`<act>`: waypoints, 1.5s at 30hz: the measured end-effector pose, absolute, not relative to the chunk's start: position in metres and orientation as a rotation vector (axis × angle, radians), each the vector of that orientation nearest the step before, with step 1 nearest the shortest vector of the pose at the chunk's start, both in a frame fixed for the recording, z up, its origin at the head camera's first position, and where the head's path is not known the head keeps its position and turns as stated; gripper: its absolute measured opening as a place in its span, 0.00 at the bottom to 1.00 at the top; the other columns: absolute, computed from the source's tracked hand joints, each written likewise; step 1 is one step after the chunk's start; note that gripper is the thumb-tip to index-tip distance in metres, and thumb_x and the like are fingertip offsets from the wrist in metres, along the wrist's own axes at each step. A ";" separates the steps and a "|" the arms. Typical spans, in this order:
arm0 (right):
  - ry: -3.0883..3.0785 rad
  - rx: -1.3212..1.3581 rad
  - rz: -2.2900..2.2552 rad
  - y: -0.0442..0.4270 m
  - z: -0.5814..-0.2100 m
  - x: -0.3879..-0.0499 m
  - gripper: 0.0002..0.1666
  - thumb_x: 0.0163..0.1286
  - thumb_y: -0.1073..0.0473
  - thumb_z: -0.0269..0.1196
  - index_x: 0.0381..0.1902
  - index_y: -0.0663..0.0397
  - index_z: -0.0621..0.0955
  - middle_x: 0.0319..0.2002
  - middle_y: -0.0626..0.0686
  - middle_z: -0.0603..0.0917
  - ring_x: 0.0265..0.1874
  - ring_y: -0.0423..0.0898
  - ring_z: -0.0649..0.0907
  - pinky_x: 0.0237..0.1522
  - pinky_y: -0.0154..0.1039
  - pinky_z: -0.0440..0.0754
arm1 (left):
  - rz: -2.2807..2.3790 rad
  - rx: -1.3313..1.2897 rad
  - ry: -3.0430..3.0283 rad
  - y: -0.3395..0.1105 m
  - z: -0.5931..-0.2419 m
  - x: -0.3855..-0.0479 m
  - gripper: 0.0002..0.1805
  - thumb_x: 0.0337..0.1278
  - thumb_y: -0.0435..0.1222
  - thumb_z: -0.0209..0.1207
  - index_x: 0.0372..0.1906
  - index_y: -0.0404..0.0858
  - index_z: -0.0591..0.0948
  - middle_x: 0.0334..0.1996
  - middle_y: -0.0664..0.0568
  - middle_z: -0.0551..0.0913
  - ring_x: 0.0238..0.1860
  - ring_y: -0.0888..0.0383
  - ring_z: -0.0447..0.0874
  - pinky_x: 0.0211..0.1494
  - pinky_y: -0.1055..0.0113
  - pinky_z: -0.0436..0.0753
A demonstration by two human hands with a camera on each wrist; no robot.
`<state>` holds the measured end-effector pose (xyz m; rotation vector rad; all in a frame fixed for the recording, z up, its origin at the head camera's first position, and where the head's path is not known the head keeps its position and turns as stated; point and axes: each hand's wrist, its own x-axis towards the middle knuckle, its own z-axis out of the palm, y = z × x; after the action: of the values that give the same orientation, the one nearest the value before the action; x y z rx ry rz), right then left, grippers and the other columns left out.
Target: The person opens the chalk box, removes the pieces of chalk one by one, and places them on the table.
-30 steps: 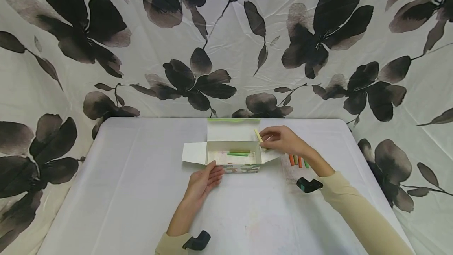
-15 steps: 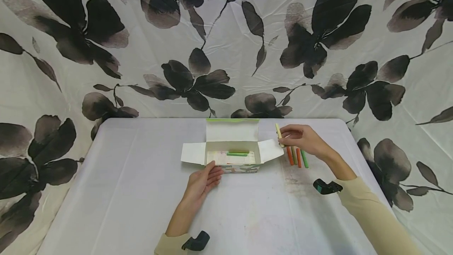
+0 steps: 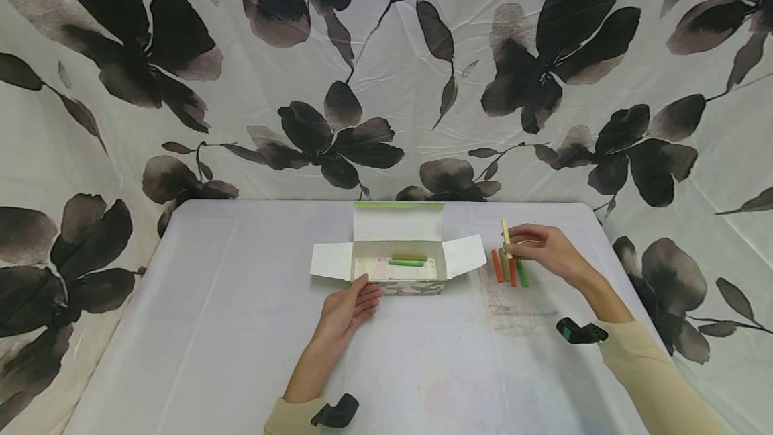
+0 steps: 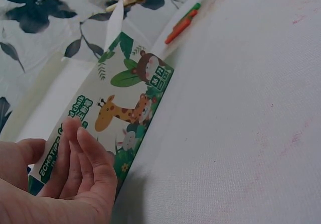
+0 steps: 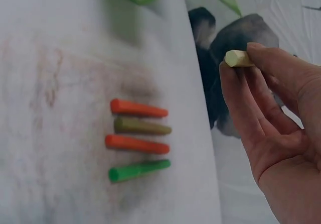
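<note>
My right hand (image 3: 543,247) pinches a pale yellow chalk stick (image 3: 506,237) between thumb and fingertips, above a row of loose chalks. In the right wrist view, that row holds two orange chalks (image 5: 138,143), an olive chalk (image 5: 143,126) and a green chalk (image 5: 139,171). My left hand (image 3: 347,311) holds the front wall of a cardboard chalk box (image 3: 417,289), its thumb at the rim and fingers along the outside. Green chalks (image 3: 406,262) lie inside the box. Animal drawings decorate the box front in the left wrist view.
The box's flaps (image 3: 464,255) are spread outward at both sides and the back. A white cloth covers the table (image 3: 241,301), with faint chalk smudges near the loose chalks. Behind the table hangs a floral curtain (image 3: 423,86).
My right hand has carried the yellow chalk rightward from over the box's right flap to above the loose chalks. The left hand and box stay in place.
</note>
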<state>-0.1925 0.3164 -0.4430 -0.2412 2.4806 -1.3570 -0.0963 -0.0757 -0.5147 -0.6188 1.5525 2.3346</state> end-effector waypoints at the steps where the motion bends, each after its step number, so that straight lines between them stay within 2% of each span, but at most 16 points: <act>1: 2.478 -0.221 -1.366 0.319 -0.445 -0.191 0.31 0.72 0.52 0.69 0.64 0.66 0.77 0.54 0.63 0.85 0.49 0.44 0.87 0.54 0.45 0.85 | 2.334 -0.618 1.553 -0.076 -0.515 -0.096 0.25 0.73 0.46 0.61 0.53 0.24 0.81 0.41 0.46 0.89 0.38 0.61 0.87 0.41 0.73 0.85; 4: 2.465 -0.168 -1.391 0.328 -0.452 -0.188 0.33 0.72 0.52 0.69 0.65 0.69 0.75 0.56 0.65 0.84 0.47 0.39 0.87 0.53 0.40 0.85 | 2.330 -0.625 1.553 -0.076 -0.515 -0.096 0.25 0.73 0.46 0.61 0.52 0.24 0.82 0.42 0.46 0.89 0.39 0.61 0.87 0.41 0.73 0.85; 9: 2.475 -0.110 -1.394 0.342 -0.463 -0.182 0.34 0.73 0.50 0.68 0.65 0.69 0.75 0.56 0.65 0.85 0.46 0.38 0.87 0.50 0.30 0.84 | 2.335 -0.622 1.552 -0.075 -0.514 -0.096 0.25 0.73 0.46 0.61 0.52 0.24 0.82 0.41 0.46 0.89 0.38 0.61 0.87 0.41 0.73 0.85; 15: 2.490 -0.037 -1.373 0.355 -0.478 -0.176 0.36 0.73 0.49 0.68 0.66 0.70 0.73 0.56 0.65 0.84 0.44 0.37 0.87 0.48 0.28 0.83 | 2.328 -0.627 1.551 -0.076 -0.514 -0.096 0.25 0.73 0.46 0.61 0.52 0.25 0.82 0.41 0.46 0.90 0.39 0.61 0.87 0.41 0.73 0.85; 19: 2.523 0.021 -1.320 0.362 -0.489 -0.174 0.36 0.73 0.47 0.68 0.65 0.69 0.75 0.54 0.62 0.86 0.43 0.36 0.86 0.47 0.27 0.81 | 2.322 -0.630 1.550 -0.076 -0.514 -0.096 0.25 0.73 0.46 0.61 0.53 0.24 0.82 0.41 0.46 0.90 0.39 0.61 0.88 0.42 0.73 0.85; 24: 2.554 0.068 -1.263 0.367 -0.501 -0.171 0.35 0.72 0.48 0.69 0.63 0.70 0.77 0.50 0.60 0.88 0.42 0.36 0.84 0.44 0.27 0.80 | 2.326 -0.627 1.543 -0.077 -0.514 -0.097 0.24 0.74 0.46 0.60 0.53 0.25 0.82 0.41 0.47 0.90 0.38 0.62 0.87 0.42 0.73 0.85; 31: 2.634 0.040 -1.129 0.365 -0.505 -0.168 0.31 0.73 0.50 0.68 0.60 0.73 0.79 0.50 0.64 0.87 0.45 0.43 0.85 0.44 0.30 0.79 | 2.330 -0.598 1.538 -0.077 -0.514 -0.096 0.24 0.74 0.46 0.60 0.53 0.25 0.81 0.41 0.47 0.89 0.40 0.61 0.87 0.43 0.73 0.85; 34: 2.668 -0.008 -1.104 0.361 -0.503 -0.168 0.26 0.73 0.54 0.68 0.55 0.74 0.81 0.44 0.62 0.89 0.41 0.44 0.85 0.40 0.30 0.80 | 2.330 -0.598 1.538 -0.076 -0.514 -0.097 0.24 0.75 0.46 0.60 0.53 0.25 0.81 0.41 0.47 0.89 0.40 0.61 0.87 0.43 0.73 0.85; 41: 2.740 -0.090 -1.016 0.355 -0.498 -0.171 0.20 0.74 0.58 0.66 0.49 0.73 0.82 0.36 0.59 0.88 0.35 0.46 0.84 0.38 0.39 0.81 | 2.325 -0.599 1.547 -0.076 -0.513 -0.096 0.24 0.75 0.46 0.60 0.53 0.25 0.82 0.42 0.47 0.89 0.40 0.61 0.87 0.43 0.73 0.85; 45: 2.764 -0.094 -0.998 0.353 -0.494 -0.174 0.18 0.77 0.58 0.63 0.48 0.73 0.82 0.35 0.58 0.87 0.32 0.46 0.82 0.32 0.37 0.80 | 2.326 -0.601 1.546 -0.077 -0.513 -0.096 0.25 0.73 0.46 0.61 0.53 0.25 0.81 0.42 0.46 0.89 0.40 0.60 0.87 0.44 0.72 0.85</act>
<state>-0.1742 0.3532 -0.4937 -0.0938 2.7635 -0.9985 -0.0961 -0.0769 -0.5129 -0.6008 1.5462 2.3262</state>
